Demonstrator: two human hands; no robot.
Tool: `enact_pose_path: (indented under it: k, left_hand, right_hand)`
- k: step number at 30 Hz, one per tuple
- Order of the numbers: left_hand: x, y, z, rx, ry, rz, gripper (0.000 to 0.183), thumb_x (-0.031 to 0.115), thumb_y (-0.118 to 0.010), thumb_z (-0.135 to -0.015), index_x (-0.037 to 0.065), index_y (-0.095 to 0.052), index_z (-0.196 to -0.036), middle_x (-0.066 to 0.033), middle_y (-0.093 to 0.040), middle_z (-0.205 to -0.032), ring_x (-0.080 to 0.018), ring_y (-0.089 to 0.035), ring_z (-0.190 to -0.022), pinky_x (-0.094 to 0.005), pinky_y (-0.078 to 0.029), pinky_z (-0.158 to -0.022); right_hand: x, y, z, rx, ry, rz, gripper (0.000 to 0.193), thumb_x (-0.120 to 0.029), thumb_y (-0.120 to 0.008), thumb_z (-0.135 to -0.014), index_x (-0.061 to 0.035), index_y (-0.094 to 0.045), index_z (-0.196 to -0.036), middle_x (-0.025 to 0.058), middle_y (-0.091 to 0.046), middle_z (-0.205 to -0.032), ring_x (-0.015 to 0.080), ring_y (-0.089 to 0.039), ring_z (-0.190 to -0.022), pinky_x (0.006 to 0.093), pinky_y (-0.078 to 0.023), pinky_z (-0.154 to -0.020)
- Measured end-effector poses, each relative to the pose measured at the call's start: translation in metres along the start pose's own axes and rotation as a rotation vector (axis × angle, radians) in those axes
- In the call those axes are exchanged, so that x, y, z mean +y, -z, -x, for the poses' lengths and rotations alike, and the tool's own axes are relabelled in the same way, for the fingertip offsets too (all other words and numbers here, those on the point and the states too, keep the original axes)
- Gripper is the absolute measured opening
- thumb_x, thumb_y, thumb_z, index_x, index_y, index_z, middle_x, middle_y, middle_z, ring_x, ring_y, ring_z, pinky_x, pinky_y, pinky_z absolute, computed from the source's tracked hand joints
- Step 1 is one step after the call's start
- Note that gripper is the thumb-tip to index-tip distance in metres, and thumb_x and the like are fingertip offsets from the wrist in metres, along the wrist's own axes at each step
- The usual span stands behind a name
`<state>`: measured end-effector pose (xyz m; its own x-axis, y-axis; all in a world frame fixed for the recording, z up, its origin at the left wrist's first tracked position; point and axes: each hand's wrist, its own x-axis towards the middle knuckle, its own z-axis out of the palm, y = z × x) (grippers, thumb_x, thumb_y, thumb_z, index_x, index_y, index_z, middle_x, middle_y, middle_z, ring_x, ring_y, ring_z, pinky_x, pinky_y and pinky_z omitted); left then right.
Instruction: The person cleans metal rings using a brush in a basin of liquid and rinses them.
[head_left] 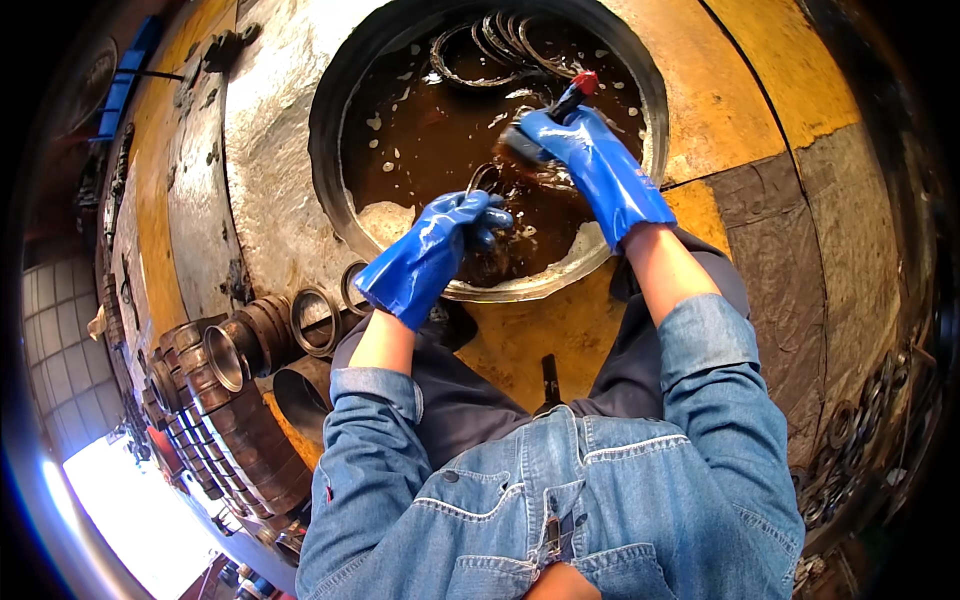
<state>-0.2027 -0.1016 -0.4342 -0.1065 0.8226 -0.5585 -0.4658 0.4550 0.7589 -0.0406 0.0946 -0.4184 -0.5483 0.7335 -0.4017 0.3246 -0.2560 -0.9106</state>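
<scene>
Both my hands wear long blue rubber gloves over a round black tub of dark brown liquid. My right hand is closed around a brush with a black handle and red end. Its head is smeared by motion and dips toward the liquid amid splashes. Lower and to the left, my left hand grips a thin metal ring, whose upper arc shows above the glove; the rest is hidden by fingers and liquid. Several similar metal rings lean together, partly sunk, at the tub's far side.
Left of my legs, several thick metal rings and cylindrical parts stand in rows. Yellow and bare metal plates surround the tub. Brown sheets cover the floor at right, with a heap of metal parts farther right.
</scene>
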Motion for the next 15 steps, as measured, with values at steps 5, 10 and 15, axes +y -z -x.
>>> enact_pose_path:
  k: [5,10,15]
  left_hand:
    - [-0.001,0.014,0.013,0.139,-0.18,-0.164,0.032,0.021,-0.066,-0.104,-0.002,-0.067,-0.126,-0.0106,-0.076,-0.105,-0.0172,-0.068,-0.086,-0.0313,-0.055,-0.081]
    - [0.008,0.006,0.018,0.211,-0.125,-0.12,0.027,0.017,-0.066,-0.103,-0.002,-0.069,-0.122,-0.008,-0.076,-0.103,-0.0135,-0.065,-0.082,-0.0294,-0.054,-0.081]
    - [0.006,0.009,0.018,0.245,-0.076,-0.069,0.027,0.015,-0.065,-0.103,-0.002,-0.068,-0.124,-0.0092,-0.077,-0.105,-0.0141,-0.066,-0.082,-0.0293,-0.055,-0.083]
  right_hand:
    - [-0.023,-0.051,0.007,-0.371,0.036,0.168,0.032,-0.038,-0.072,-0.091,-0.0098,-0.081,-0.101,0.0051,-0.077,-0.091,0.0147,-0.067,-0.08,0.0324,-0.052,-0.076]
    - [-0.011,-0.043,-0.003,-0.17,-0.026,0.116,0.03,-0.033,-0.064,-0.091,-0.0055,-0.075,-0.083,0.0054,-0.071,-0.075,0.0145,-0.062,-0.071,0.0329,-0.05,-0.071]
    - [-0.007,-0.031,-0.005,-0.032,0.022,-0.065,0.032,-0.033,-0.065,-0.091,-0.004,-0.076,-0.084,0.0061,-0.072,-0.076,0.0151,-0.063,-0.074,0.0324,-0.051,-0.073]
